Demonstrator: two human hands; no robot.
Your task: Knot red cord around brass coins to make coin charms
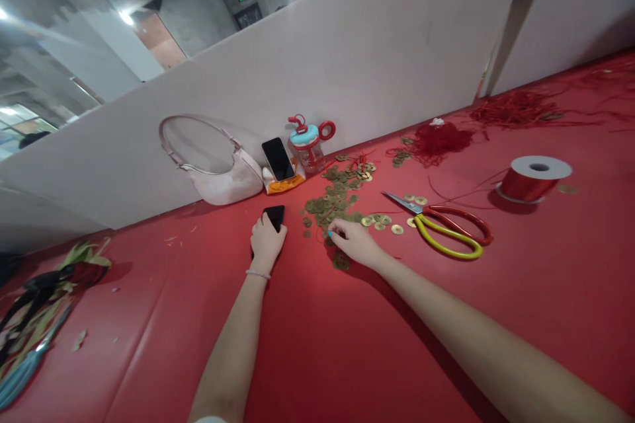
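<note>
on a red table (317,350), a black phone (275,217) is covered by the left hand (266,239); its fingers are spread over the phone and the thumb is laid along the right edge, but whether the phone is gripped or only rested upon cannot be told. a pale bracelet (258,273) is worn on the left wrist. the right hand (353,241) is held at the near part of a scattered heap of brass-coloured coins (331,201), with its fingers curled and the fingertips drawn together; whether a coin or a thread is pinched there cannot be told. a turquoise spot is seen at 1 fingertip. the heap is spread between the black phone and a pair of scissors (449,228), by which 1 red and 1 yellow handle are shown and whose blades are pointed toward the coins. farther right, a spool of red ribbon (530,182) is stood on its flange, and 2 tangles of red string (441,143) are heaped behind it. against a white partition (377,59), a pale handbag (225,178), a propped phone (278,158) on an orange-and-white packet (288,184) and a blue-lidded cup (310,145) are lined up. at the far left, blue-handled scissors (22,373) are laid beside yellowish strips.
</note>
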